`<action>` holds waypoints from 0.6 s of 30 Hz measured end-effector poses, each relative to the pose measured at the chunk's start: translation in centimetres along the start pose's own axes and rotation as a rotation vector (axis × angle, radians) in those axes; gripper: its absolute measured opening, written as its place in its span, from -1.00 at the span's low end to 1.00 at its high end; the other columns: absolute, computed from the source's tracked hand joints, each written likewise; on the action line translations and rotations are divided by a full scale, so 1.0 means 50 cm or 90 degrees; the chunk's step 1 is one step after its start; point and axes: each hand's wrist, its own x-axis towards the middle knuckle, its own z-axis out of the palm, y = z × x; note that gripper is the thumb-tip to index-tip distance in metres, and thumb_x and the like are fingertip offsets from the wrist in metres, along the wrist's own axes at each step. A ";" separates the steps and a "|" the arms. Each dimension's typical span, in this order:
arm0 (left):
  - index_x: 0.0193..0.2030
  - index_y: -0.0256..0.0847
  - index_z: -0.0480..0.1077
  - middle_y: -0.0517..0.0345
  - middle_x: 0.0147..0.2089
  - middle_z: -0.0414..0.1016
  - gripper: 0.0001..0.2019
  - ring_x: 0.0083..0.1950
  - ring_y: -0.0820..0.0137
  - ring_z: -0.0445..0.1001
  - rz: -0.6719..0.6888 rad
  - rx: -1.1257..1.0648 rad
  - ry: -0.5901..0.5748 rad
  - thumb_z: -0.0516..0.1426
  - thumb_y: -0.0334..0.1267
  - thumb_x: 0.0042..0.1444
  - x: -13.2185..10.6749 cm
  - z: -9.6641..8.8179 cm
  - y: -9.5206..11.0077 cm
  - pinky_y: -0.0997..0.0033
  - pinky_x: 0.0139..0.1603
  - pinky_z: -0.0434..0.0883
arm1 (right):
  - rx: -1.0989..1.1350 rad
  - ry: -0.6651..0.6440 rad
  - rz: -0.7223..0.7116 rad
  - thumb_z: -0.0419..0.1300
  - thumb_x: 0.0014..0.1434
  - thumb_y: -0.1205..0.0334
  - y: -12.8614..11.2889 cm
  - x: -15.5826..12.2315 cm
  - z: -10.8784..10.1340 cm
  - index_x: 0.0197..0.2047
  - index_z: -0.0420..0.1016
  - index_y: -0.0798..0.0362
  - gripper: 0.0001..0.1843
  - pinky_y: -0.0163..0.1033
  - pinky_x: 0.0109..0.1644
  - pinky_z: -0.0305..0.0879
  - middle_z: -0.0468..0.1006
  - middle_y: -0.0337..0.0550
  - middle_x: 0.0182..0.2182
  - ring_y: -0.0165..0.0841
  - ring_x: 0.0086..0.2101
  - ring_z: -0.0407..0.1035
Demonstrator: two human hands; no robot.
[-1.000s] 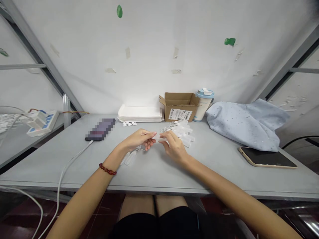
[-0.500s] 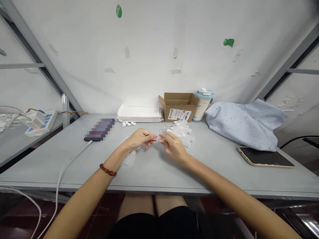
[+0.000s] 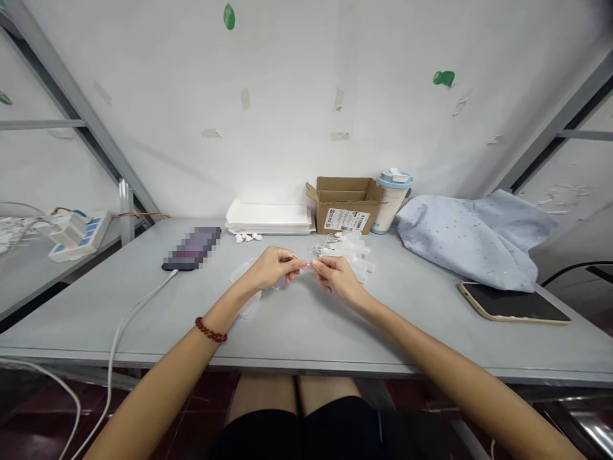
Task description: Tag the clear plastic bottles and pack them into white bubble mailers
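Observation:
My left hand (image 3: 278,265) and my right hand (image 3: 335,276) meet above the middle of the table, both pinching with thumb and fingers. Between their fingertips shows a tiny white piece, mostly covered, with what looks like thin white cord at my left fingers. Behind my right hand lies a pile of clear plastic pieces (image 3: 359,263) with thin white strings. A few similar clear pieces (image 3: 251,305) are on the table beside my left wrist, partly covered by it. Several small white parts (image 3: 248,237) sit in a row beyond my left hand.
At the back stand a stack of white sheets (image 3: 268,219), an open cardboard box (image 3: 347,219) and a lidded cup (image 3: 385,207). A pale blue cloth (image 3: 472,236) and a phone (image 3: 514,302) lie to the right. Leftward are a cabled phone (image 3: 192,248) and a power strip (image 3: 81,239).
My two hands have come closer together, and their fingertips now nearly touch around the tiny white piece. The right fingers have closed into a pinch. The things on the table have stayed put.

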 end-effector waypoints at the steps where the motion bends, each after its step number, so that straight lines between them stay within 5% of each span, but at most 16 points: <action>1: -0.55 -0.29 0.40 0.20 -0.59 0.39 -0.68 -0.58 0.51 0.33 0.001 0.001 0.000 0.19 -0.04 -0.02 0.000 0.001 -0.001 0.53 -0.51 0.32 | 0.059 -0.017 0.038 0.12 0.08 0.00 -0.002 0.000 -0.001 -0.58 0.19 0.06 -0.64 -0.35 -0.58 -0.09 0.11 -0.38 -0.66 -0.57 -0.66 -0.06; 6: -0.55 -0.29 0.39 0.21 -0.60 0.38 -0.67 -0.59 0.52 0.32 -0.002 0.016 0.003 0.18 -0.02 -0.02 0.002 0.006 -0.006 0.53 -0.53 0.30 | 0.219 -0.045 0.156 0.26 -0.06 -0.04 -0.008 -0.002 -0.005 -0.57 0.09 0.04 -0.55 -0.39 -0.60 -0.21 0.04 -0.43 -0.65 -0.61 -0.65 -0.18; 10: -0.54 -0.28 0.37 0.22 -0.61 0.37 -0.66 -0.58 0.51 0.33 -0.008 0.023 -0.010 0.17 -0.01 0.00 0.002 0.006 -0.004 0.52 -0.52 0.30 | 0.228 -0.049 0.158 0.25 -0.05 -0.04 -0.004 0.001 -0.006 -0.56 0.15 0.05 -0.58 -0.39 -0.61 -0.20 0.06 -0.42 -0.65 -0.61 -0.65 -0.17; 14: -0.55 -0.27 0.34 0.20 -0.57 0.38 -0.64 -0.57 0.49 0.37 -0.019 -0.010 -0.004 0.14 0.01 0.03 0.001 0.003 0.000 0.49 -0.48 0.34 | 0.059 -0.002 0.007 0.14 0.07 -0.03 0.004 0.003 -0.001 -0.54 0.28 0.08 -0.64 -0.34 -0.55 0.02 0.21 -0.34 -0.63 -0.55 -0.65 0.02; 18: -0.57 -0.27 0.33 0.18 -0.57 0.39 -0.59 -0.55 0.48 0.39 -0.019 -0.033 -0.001 0.09 0.05 0.07 0.002 -0.002 -0.001 0.46 -0.44 0.36 | -0.191 0.080 -0.201 0.10 0.15 0.09 0.014 -0.001 0.006 -0.24 0.50 0.10 -0.73 -0.31 -0.44 0.16 0.43 -0.21 -0.51 -0.45 -0.54 0.22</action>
